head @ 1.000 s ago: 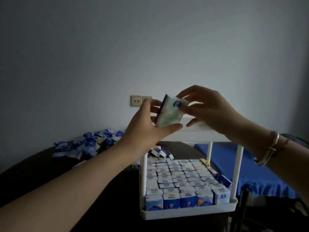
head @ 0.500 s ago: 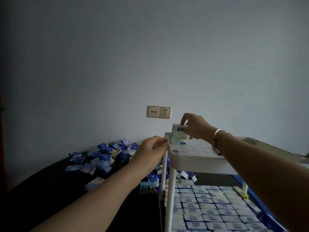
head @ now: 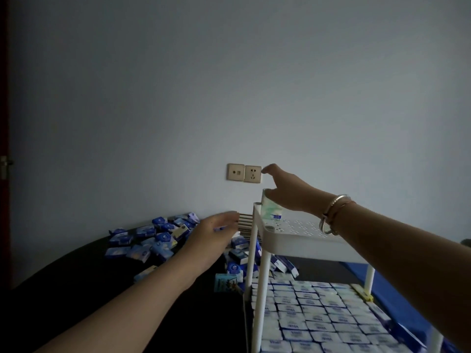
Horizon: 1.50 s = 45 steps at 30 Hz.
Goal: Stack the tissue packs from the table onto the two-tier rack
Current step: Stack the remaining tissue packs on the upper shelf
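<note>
A: Report the position of the pack being placed.

B: One tissue pack (head: 272, 209) stands on end at the far left corner of the rack's top shelf (head: 305, 231), close to the corner post. It is the only pack visible on that shelf. The lower shelf (head: 318, 317) holds a full layer of packs in rows.

A: State of the right hand?

B: The right hand (head: 288, 191) is over the pack with fingers loosely spread. The thumb lies at the pack's top edge; the index finger is raised clear. Whether the thumb touches the pack cannot be determined.

A: State of the left hand?

B: The left hand (head: 215, 231) is relaxed, fingers extended, holding nothing. It hovers above the loose pile of packs (head: 153, 238) on the dark table (head: 76, 281), left of the rack.

A: List the failure risks.

B: Risk one: the pack stands on a narrow end at the shelf edge. A brush from the thumb or the bracelets (head: 331, 215) would likely tip it off the far left side onto the table. Risk two: the left hand reaches close to the rack's posts; a knock there could shake the shelf and topple the pack. Risk three: the scene is dim, so alignment with the corner is hard to judge.
</note>
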Each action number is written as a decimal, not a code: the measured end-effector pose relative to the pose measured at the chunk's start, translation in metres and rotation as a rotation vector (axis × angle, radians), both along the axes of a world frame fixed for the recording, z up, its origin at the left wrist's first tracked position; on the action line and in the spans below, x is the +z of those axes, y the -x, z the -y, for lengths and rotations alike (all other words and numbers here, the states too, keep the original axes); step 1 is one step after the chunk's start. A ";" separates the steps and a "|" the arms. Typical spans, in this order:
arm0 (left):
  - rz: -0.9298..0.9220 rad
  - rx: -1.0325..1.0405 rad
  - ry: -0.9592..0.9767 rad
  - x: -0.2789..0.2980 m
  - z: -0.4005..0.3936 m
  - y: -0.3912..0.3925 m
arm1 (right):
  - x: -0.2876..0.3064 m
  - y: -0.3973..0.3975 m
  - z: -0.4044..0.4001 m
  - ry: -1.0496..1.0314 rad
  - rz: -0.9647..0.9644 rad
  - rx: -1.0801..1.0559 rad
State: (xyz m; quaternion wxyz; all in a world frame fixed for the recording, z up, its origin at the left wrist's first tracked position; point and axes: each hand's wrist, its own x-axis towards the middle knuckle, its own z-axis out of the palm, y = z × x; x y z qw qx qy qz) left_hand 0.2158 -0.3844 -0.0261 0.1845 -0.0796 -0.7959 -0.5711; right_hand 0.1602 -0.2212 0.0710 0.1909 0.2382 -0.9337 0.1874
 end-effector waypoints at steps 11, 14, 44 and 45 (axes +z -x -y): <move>0.245 0.276 0.056 -0.112 0.104 -0.038 | -0.102 -0.050 0.142 -0.014 0.198 0.245; 0.292 0.350 0.005 -0.140 0.135 -0.036 | -0.156 -0.022 0.158 -0.046 0.306 0.167; 0.286 0.852 0.493 -0.217 0.262 0.138 | -0.299 0.235 0.336 -0.331 0.286 0.223; 0.273 0.858 0.461 -0.217 0.261 0.136 | -0.297 0.231 0.331 -0.348 0.287 0.228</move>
